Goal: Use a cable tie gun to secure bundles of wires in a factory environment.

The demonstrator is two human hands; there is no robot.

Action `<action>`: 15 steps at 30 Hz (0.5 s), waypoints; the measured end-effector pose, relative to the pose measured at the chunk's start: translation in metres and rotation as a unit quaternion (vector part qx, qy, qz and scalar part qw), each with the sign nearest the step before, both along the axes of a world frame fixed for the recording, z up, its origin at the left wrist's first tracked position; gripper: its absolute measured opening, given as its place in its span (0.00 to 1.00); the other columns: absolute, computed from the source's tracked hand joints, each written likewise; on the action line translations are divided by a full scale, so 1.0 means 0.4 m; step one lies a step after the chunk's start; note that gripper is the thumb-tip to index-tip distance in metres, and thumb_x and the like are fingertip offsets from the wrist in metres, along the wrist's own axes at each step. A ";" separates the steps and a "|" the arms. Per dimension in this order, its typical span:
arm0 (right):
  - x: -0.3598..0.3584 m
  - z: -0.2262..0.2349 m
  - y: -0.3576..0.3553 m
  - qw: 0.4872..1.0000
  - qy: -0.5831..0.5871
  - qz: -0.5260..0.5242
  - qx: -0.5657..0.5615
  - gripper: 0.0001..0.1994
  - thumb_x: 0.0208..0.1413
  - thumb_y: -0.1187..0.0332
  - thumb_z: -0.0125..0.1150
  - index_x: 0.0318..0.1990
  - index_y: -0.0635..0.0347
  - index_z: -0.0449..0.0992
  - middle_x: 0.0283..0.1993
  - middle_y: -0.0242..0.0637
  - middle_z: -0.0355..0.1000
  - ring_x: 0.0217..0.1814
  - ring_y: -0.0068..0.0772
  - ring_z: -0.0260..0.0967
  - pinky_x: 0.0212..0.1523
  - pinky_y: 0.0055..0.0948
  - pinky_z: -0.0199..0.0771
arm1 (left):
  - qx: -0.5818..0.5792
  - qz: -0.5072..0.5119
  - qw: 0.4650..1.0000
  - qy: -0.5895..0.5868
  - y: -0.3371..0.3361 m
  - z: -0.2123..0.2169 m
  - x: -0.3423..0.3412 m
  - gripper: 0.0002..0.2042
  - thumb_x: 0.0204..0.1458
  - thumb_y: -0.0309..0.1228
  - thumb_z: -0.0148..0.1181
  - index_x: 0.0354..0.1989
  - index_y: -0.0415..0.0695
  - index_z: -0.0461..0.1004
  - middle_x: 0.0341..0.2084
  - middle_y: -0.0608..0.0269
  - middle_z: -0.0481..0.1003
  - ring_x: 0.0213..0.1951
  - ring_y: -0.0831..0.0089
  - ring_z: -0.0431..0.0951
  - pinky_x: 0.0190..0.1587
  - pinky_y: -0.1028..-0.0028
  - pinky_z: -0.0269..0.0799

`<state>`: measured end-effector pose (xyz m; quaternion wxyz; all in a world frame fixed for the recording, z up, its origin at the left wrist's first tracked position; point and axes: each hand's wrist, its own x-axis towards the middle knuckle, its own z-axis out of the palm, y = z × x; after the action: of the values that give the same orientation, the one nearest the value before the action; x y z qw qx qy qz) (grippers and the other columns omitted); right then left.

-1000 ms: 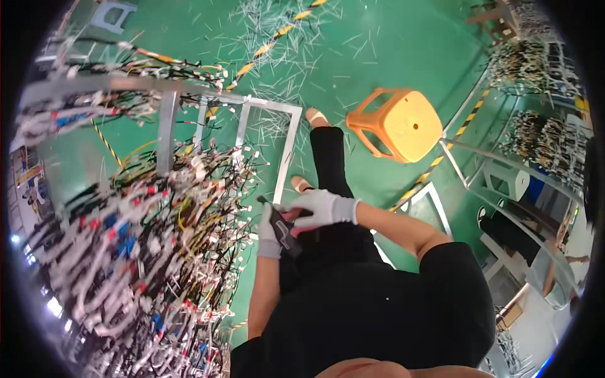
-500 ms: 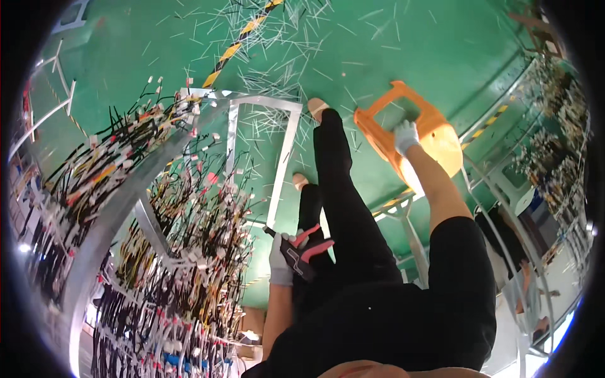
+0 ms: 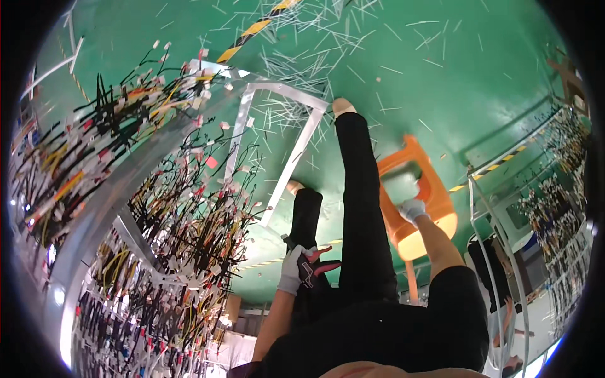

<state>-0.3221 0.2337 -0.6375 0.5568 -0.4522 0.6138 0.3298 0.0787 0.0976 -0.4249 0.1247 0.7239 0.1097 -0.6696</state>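
Note:
In my gloved left hand [image 3: 291, 269], a black and red cable tie gun [image 3: 313, 267] is held in front of my left thigh, its red handles pointing right. My gloved right hand [image 3: 413, 210] is closed on the inner edge of the large opening in an orange plastic chair [image 3: 435, 198]. The chair stands tilted beside my right leg, with one leg of it reaching down toward my body. How the right fingertips wrap the edge is partly hidden.
Racks of hanging wire harnesses [image 3: 176, 246] with a metal frame [image 3: 295, 167] fill the left side. More harnesses [image 3: 561, 189] hang at the far right, near a person in dark clothes [image 3: 490, 271]. White plastic strips [image 3: 302, 69] litter the green floor. Yellow-black tape [image 3: 255, 30] crosses it.
My right hand has drawn the orange chair nearer and turned it more upright along my right leg. The view has shifted as I step; the left hand still holds the cable tie gun.

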 end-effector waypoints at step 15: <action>0.092 -0.599 0.398 0.922 -0.133 -0.354 -0.084 0.23 0.58 0.46 0.51 0.45 0.54 0.82 0.48 0.50 0.78 0.52 0.54 0.75 0.52 0.48 0.73 | -0.126 0.030 0.989 -0.071 0.228 -0.221 0.095 0.12 0.62 0.37 0.57 0.31 0.40 0.75 0.25 0.60 0.77 0.35 0.68 0.80 0.42 0.70 0.74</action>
<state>-0.2851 0.3929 -0.8772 0.6737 -0.2901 0.6796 -0.0052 0.1168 0.1889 -0.5133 0.2428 0.7445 0.0370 -0.6208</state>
